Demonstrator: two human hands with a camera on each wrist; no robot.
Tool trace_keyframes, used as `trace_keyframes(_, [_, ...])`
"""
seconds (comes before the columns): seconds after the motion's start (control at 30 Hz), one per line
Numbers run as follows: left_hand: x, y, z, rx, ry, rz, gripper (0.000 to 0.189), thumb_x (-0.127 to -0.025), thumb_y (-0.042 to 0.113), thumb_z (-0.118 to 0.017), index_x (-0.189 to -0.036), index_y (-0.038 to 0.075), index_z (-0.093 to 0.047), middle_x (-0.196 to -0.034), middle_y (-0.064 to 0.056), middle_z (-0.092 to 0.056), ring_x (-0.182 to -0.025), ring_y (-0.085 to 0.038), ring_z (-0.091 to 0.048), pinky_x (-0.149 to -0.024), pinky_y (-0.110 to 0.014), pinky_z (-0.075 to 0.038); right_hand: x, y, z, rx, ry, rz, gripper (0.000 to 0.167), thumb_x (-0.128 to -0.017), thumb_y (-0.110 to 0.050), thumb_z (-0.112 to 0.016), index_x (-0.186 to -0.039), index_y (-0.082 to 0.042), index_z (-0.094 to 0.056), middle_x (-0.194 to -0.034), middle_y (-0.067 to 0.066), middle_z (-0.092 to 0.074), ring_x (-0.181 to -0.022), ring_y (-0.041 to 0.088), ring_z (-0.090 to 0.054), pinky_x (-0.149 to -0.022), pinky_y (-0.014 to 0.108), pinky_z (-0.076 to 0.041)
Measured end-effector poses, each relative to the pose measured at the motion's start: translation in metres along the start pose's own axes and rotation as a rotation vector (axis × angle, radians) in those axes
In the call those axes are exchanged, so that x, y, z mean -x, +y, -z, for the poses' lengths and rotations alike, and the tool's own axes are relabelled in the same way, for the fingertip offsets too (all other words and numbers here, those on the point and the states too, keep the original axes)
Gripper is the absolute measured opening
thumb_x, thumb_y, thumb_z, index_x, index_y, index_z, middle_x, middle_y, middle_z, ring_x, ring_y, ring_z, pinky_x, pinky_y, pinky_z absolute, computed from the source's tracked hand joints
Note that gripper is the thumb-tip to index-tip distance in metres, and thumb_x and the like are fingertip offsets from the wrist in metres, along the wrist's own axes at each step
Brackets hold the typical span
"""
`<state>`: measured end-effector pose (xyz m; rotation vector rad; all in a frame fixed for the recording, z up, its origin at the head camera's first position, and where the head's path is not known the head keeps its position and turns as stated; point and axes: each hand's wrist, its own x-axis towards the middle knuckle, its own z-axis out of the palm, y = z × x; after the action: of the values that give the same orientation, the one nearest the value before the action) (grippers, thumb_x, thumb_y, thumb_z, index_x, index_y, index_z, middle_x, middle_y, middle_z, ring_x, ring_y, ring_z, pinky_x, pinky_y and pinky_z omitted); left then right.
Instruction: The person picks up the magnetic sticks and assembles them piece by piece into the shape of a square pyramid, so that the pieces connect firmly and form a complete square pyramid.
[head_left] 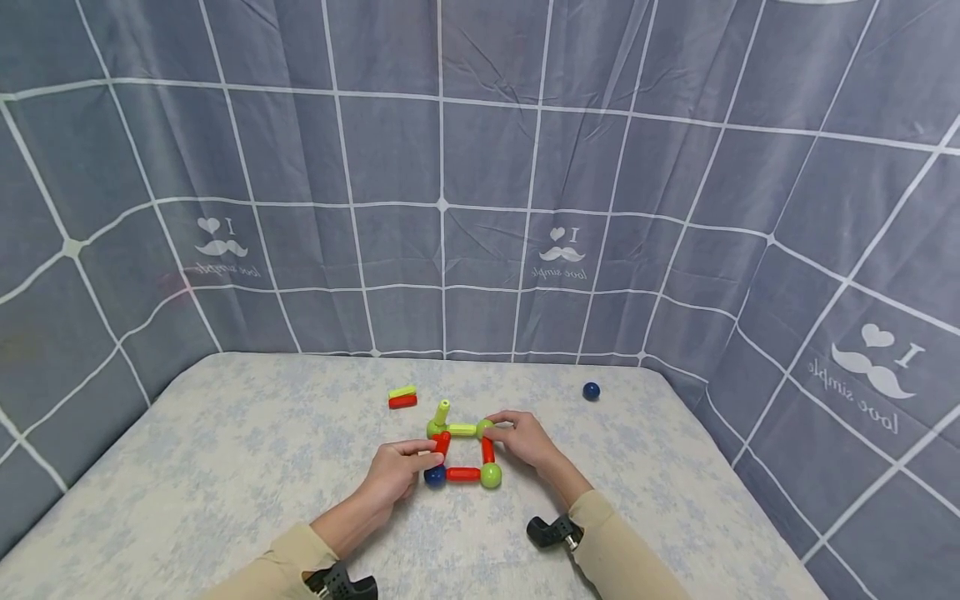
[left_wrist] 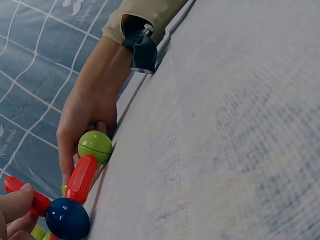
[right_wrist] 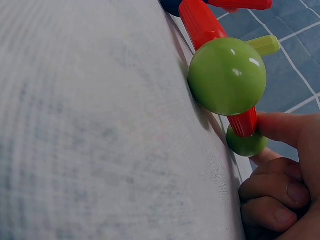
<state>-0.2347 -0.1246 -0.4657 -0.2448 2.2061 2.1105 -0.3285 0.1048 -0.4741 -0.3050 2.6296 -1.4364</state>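
From where I stand, the person's left hand holds a red stick by the frame's near-left blue ball; the right hand pinches its far-right green ball. Beyond, two loose sticks lie left, another blue ball right.

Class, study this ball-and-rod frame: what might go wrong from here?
The red rod pinched by the left hand may tip off the corner blue ball once released. The standing yellow-green rod could be knocked in passing. The loose blue ball might roll away if bumped.
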Motion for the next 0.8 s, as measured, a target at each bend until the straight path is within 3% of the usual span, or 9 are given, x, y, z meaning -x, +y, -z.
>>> trace_keyframes(0.33, [0.0005, 0.0004, 0.0031, -0.007, -0.023, 0.018, 0.037, -0.085, 0.017, -0.081, -0.119, 0.005, -0.073, -0.056, 0.006, -0.035, -0.044, -0.010, -0.024, -0.044, -0.024, -0.025, 0.0008, -0.0004, -0.0007, -0.005, -0.011, 0.002, 0.033, -0.091, -0.035, -0.073, -0.116, -0.014, -0.074, -0.059, -0.007, -0.039, -0.055, 0.011, -0.037, -0.057, 0.027, -0.035])
trace_keyframes(0.47, [0.0032, 0.0009, 0.0054, -0.010, -0.024, 0.000, 0.037, -0.084, 0.017, -0.081, -0.119, 0.005, -0.074, -0.060, 0.005, -0.039, -0.045, -0.010, -0.024, -0.045, -0.023, -0.025, 0.0015, -0.0016, -0.0002, -0.016, -0.018, -0.004, 0.033, -0.092, -0.035, -0.072, -0.117, -0.015, -0.074, -0.056, -0.007, -0.042, -0.052, 0.010, -0.039, -0.054, 0.026, -0.036])
trace_keyframes(0.6, [0.0050, 0.0010, 0.0047, -0.076, -0.011, -0.034, 0.037, -0.083, 0.020, -0.082, -0.118, 0.007, -0.075, -0.063, 0.004, -0.041, -0.048, -0.012, -0.028, -0.047, -0.025, -0.028, 0.0002, 0.0003, 0.0003, -0.018, -0.026, -0.011, 0.031, -0.092, -0.035, -0.071, -0.117, -0.016, -0.073, -0.056, -0.006, -0.043, -0.051, 0.011, -0.039, -0.053, 0.026, -0.036])
trace_keyframes(0.7, [0.0055, 0.0004, 0.0042, -0.166, 0.006, -0.063, 0.034, -0.082, 0.021, -0.083, -0.113, 0.007, -0.076, -0.061, 0.003, -0.040, -0.052, -0.014, -0.032, -0.050, -0.027, -0.029, -0.0006, 0.0005, 0.0006, -0.005, -0.027, -0.014, 0.033, -0.092, -0.036, -0.072, -0.121, -0.020, -0.073, -0.075, -0.002, -0.060, -0.063, 0.014, -0.050, -0.063, 0.031, -0.044])
trace_keyframes(0.8, [0.0052, -0.0003, 0.0046, -0.241, 0.022, -0.085, 0.026, -0.081, 0.017, -0.082, -0.104, 0.008, -0.077, -0.059, 0.003, -0.039, -0.052, -0.015, -0.033, -0.051, -0.027, -0.028, -0.0010, 0.0010, 0.0003, 0.016, -0.026, -0.004, 0.035, -0.092, -0.036, -0.072, -0.123, -0.023, -0.073, -0.115, 0.004, -0.069, -0.099, 0.022, -0.062, -0.087, 0.044, -0.051])
